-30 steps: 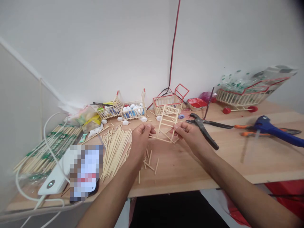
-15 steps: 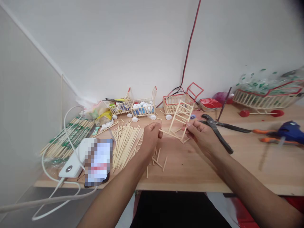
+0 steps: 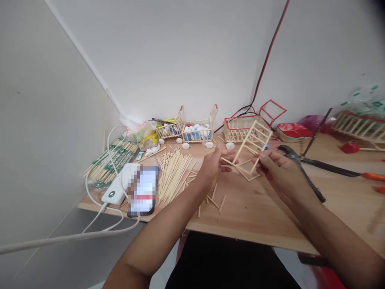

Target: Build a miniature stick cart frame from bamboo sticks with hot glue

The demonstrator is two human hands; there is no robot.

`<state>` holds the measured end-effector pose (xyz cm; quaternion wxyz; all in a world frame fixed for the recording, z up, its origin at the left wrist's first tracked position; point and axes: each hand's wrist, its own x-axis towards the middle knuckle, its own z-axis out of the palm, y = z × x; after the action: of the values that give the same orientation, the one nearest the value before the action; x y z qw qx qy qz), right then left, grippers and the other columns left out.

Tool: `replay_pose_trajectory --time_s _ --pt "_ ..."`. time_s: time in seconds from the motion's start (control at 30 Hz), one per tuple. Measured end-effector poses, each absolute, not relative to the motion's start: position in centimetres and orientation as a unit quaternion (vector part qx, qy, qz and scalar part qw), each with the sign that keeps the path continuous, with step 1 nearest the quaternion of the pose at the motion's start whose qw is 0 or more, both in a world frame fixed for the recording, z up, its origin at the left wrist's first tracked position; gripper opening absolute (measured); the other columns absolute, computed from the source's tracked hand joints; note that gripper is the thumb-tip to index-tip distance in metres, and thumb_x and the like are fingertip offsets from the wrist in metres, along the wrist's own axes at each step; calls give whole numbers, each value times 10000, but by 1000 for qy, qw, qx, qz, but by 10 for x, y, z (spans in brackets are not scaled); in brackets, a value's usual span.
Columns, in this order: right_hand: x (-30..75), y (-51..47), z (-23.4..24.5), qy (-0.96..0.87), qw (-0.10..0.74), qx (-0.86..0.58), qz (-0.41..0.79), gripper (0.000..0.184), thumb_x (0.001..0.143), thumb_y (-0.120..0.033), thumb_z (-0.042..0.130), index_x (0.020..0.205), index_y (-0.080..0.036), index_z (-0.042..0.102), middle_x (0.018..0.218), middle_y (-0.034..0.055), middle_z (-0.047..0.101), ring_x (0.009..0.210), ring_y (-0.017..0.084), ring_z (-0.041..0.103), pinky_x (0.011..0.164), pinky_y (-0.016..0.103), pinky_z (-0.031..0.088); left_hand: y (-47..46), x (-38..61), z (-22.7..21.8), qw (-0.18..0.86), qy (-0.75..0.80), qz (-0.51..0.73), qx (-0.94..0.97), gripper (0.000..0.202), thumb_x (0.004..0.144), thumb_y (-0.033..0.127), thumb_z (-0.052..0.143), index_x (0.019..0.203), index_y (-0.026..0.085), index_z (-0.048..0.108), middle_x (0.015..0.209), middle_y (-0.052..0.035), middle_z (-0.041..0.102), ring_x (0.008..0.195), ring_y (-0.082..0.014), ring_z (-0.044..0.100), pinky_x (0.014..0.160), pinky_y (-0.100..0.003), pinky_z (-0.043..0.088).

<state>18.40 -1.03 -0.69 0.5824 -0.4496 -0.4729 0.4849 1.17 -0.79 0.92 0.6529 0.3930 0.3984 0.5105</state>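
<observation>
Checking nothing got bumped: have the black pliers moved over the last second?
No. Judged against the red paint tray, the black pliers lie in the same spot, just on its near side; both shift rightward together as the view turns.

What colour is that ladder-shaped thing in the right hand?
The stick frame is pale yellow, clearest in the head view.
</observation>
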Motion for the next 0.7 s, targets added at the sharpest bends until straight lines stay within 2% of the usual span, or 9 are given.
replay_pose_trajectory --time_s 0.17,0.3,0.43,0.53,0.7 --pt "183 -12 -3 -459 586 -458 486 397 639 -517 781 633 -177 576 662 2 544 553 83 411 508 226 338 -6 10 12 672 389 509 372 680 825 713 397 896 115 712 856 -148 708 828 -229 652 677 -298 440" --pt "185 -11 -6 -463 571 -476 482 391 648 -527 775 647 -180 594 647 -3 513 566 91 429 508 220 348 -8 10 15 653 392 510 400 663 765 725 489 918 123 721 906 -148 712 869 -238 644 674 -297 435" --pt "186 -11 -9 -464 565 -486 479 392 646 -535 775 666 -180 612 649 -3 533 562 86 436 511 214 347 -10 9 14 626 404 491 451 470 671 536 730 931 144 730 941 -128 714 875 -204 618 697 -287 431" --pt "187 -11 -10 -475 556 -499 465 396 651 -543 770 678 -180 617 672 8 564 595 99 462 535 222 365 -10 8 11 617 416 491 453 401 597 394 815 914 161 738 935 -101 707 846 -176 603 717 -288 425" --pt "185 -9 -15 -496 531 -506 464 385 701 -557 731 728 -183 643 668 14 577 557 100 436 497 234 326 -11 7 8 611 426 494 448 376 567 370 835 874 168 753 847 -71 702 786 -153 589 728 -289 393"
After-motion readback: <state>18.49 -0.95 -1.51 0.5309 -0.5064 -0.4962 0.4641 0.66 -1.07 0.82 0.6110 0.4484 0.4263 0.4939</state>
